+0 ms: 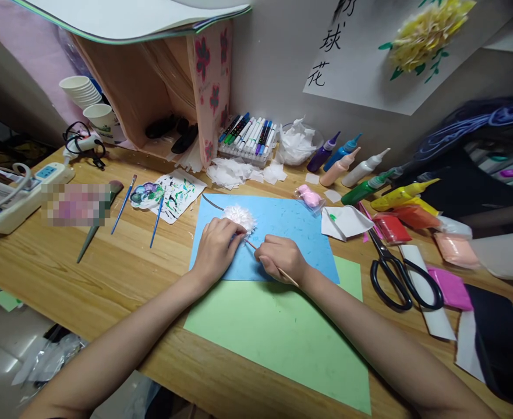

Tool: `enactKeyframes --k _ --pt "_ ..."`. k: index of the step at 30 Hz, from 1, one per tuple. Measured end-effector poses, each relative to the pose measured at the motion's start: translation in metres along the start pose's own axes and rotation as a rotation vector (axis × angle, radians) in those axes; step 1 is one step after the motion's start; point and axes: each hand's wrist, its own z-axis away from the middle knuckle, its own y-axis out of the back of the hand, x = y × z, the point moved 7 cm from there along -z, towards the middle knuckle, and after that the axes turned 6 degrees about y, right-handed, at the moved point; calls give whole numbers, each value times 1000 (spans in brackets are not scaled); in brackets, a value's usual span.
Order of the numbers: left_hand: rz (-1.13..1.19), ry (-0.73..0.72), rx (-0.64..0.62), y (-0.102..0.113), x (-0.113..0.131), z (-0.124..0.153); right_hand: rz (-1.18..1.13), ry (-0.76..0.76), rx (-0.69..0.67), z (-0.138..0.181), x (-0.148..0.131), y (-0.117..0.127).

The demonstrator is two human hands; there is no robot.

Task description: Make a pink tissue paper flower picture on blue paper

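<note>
A fluffy white flower (239, 217) with many narrow petals lies on a blue sheet (282, 218). The fingers of my left hand (218, 244) are closed at its lower edge, thumb and forefinger pressed together there. A thin wooden stick (287, 277) is gripped in my right fist (282, 258), its tip reaching toward the flower beside my left fingertips. Whether the tip touches a petal, I cannot tell. Beyond the flower, a dark curved line (212, 202) runs over the blue sheet. Below the blue sheet lies a green sheet (273, 331).
Black-handled scissors (387, 270) lie at the right, near packets of coloured clay (450, 288). Several paint bottles (347, 169) stand behind. Paintbrushes (124, 203) and a paint palette (145, 195) are at the left. Paper scraps (232, 173) and markers (250, 137) sit at the back.
</note>
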Motion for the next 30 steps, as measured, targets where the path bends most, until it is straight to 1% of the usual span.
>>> enactKeyframes --k 2,6,8,10,14,19,22,24,27,30 --pt "-14 -1 12 0 0 0 -7 6 20 0 -2 2" --pt "-24 -1 22 2 -1 0 -40 51 148 5 -9 15" --pt "-24 0 26 3 -2 0 -44 67 179 6 -11 18" --pt "-22 0 26 3 -2 0 -39 57 140 5 -9 14" --pt "-16 -7 31 1 -2 -1 -37 -17 -2 1 2 -2" --pt "0 -16 34 -2 0 -1 -51 -91 -41 1 12 -9" --pt "7 2 84 4 -1 -1 -62 -128 -61 3 15 -10" --pt "2 46 165 13 -6 -2 -67 -156 -77 4 18 -12" --pt "-16 154 281 23 -25 -2 -68 -200 -99 5 21 -14" --pt "-107 273 279 20 -46 -3 -97 -243 -100 7 24 -15"
